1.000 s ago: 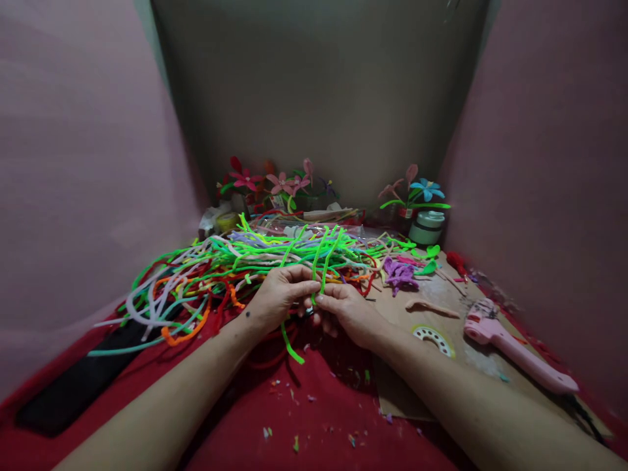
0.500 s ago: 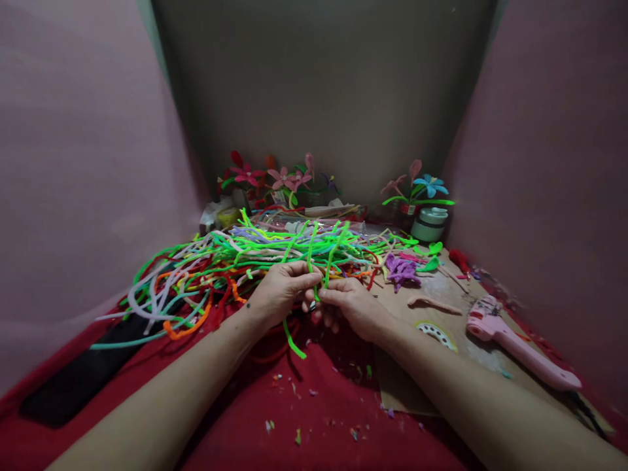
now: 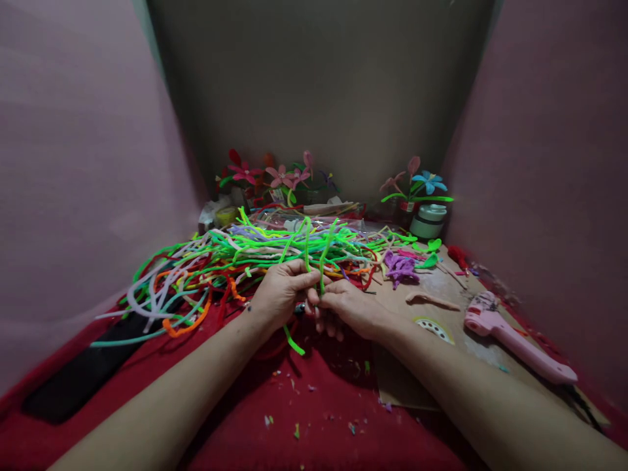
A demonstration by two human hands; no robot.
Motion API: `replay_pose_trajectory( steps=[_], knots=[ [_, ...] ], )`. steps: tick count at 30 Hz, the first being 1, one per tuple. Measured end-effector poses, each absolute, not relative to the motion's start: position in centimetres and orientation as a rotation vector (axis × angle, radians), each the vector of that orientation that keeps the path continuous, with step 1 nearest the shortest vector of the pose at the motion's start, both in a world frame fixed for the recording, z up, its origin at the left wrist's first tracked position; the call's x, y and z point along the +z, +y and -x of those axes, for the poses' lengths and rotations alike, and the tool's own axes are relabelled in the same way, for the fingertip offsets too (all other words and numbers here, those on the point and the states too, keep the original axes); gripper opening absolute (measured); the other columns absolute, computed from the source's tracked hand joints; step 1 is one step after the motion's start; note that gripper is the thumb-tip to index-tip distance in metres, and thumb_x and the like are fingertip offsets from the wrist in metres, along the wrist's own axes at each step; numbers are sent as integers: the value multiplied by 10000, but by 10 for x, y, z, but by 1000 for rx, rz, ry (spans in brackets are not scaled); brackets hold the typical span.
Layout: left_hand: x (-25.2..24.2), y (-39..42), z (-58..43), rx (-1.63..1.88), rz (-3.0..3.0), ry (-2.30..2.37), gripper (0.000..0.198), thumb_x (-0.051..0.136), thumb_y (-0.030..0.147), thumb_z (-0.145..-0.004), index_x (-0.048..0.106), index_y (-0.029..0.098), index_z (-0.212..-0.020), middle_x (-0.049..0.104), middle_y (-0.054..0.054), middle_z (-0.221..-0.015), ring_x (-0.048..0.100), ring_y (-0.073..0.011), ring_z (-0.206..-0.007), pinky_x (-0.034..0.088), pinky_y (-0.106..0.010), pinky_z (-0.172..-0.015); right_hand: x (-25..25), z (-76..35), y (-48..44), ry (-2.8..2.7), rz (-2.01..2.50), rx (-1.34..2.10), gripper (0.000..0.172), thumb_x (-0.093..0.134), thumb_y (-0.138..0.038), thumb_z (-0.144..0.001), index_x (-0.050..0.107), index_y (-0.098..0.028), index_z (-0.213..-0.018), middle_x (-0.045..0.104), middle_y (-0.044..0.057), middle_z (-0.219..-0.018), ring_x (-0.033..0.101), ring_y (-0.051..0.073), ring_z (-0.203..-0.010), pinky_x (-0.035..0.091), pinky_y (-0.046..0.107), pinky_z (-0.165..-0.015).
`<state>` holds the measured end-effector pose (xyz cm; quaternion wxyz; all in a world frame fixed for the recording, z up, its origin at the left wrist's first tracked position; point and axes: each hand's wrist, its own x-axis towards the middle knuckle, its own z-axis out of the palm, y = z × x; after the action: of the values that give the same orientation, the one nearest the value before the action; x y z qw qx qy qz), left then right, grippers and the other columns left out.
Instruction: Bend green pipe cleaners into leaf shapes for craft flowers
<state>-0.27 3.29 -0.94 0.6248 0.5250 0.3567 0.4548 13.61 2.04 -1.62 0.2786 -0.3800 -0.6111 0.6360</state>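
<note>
Both my hands meet at the middle of a red cloth (image 3: 314,418), pinching bright green pipe cleaners (image 3: 314,252). My left hand (image 3: 279,291) is closed on the strands from the left. My right hand (image 3: 346,306) is closed on the same strands from the right, fingertips touching the left ones. Two green ends stand up above the fingers and one tail (image 3: 293,341) hangs below. Just behind my hands lies a big heap of pipe cleaners (image 3: 216,265) in green, white, orange, red and lilac.
A pink glue gun (image 3: 515,343) lies on a cardboard sheet (image 3: 451,307) at the right, near purple scraps (image 3: 400,268) and a small jar (image 3: 428,221). Finished pipe-cleaner flowers (image 3: 275,175) stand along the back wall. A black strip (image 3: 83,373) lies at the left. Cut bits dot the cloth.
My hands have shifted slightly away from me with the green strands still pinched. The upright ends have come closer together.
</note>
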Motion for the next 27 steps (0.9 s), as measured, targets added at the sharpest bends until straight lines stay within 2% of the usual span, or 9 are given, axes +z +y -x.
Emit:
replay_pose_trajectory(
  steps=[4, 7, 11, 15, 19, 23, 27],
  knots=[
    [-9, 33, 2, 1078, -1198, 858, 218, 704, 255, -641, 528, 127, -652, 581, 23, -447, 504, -90, -348, 420, -200, -368, -19, -134, 19, -1637, 1045, 1722, 196, 440, -263, -745, 515, -166, -592, 563, -14, -448, 444, 76, -297, 358, 178, -284],
    [-9, 35, 4, 1074, -1199, 838, 211, 694, 266, -656, 547, 130, -723, 578, 31, -466, 504, -91, -346, 415, -200, -358, -22, -133, 21, -1499, 907, 1805, 155, 498, -278, -726, 541, -152, -646, 589, -4, -488, 462, 75, -326, 379, 176, -304],
    [-8, 39, 9, 1074, -1176, 780, 186, 657, 278, -707, 568, 125, -763, 560, 34, -466, 503, -92, -346, 417, -205, -359, -27, -134, 25, -1170, 652, 1922, 100, 587, -215, -688, 577, -127, -734, 635, 36, -625, 530, 89, -430, 444, 199, -385],
    [-6, 42, 13, 1079, -1134, 783, 166, 648, 260, -722, 576, 114, -754, 537, 33, -437, 503, -95, -346, 409, -200, -354, -31, -135, 28, -946, 599, 2004, 72, 593, -157, -715, 590, -110, -770, 622, 40, -639, 537, 79, -467, 440, 178, -415],
    [-6, 43, 13, 1084, -1111, 758, 133, 652, 229, -721, 579, 122, -755, 568, 22, -493, 520, -90, -375, 403, -182, -347, -32, -134, 29, -777, 544, 2152, 127, 557, -104, -744, 604, -116, -861, 618, 25, -684, 542, 68, -522, 454, 162, -471],
    [-6, 42, 11, 1135, -1099, 756, 136, 659, 226, -714, 575, 120, -724, 573, 21, -507, 511, -74, -373, 401, -163, -345, -29, -133, 27, -714, 511, 2138, 126, 555, -59, -716, 606, -120, -814, 626, 24, -723, 536, 67, -531, 466, 174, -489],
    [-5, 38, 8, 1220, -1074, 779, 149, 666, 238, -706, 567, 127, -699, 554, 30, -482, 510, -76, -377, 415, -165, -354, -27, -131, 26, -745, 557, 2090, 60, 583, -37, -673, 606, -89, -692, 570, 4, -574, 497, 57, -477, 438, 162, -449]
  ],
)
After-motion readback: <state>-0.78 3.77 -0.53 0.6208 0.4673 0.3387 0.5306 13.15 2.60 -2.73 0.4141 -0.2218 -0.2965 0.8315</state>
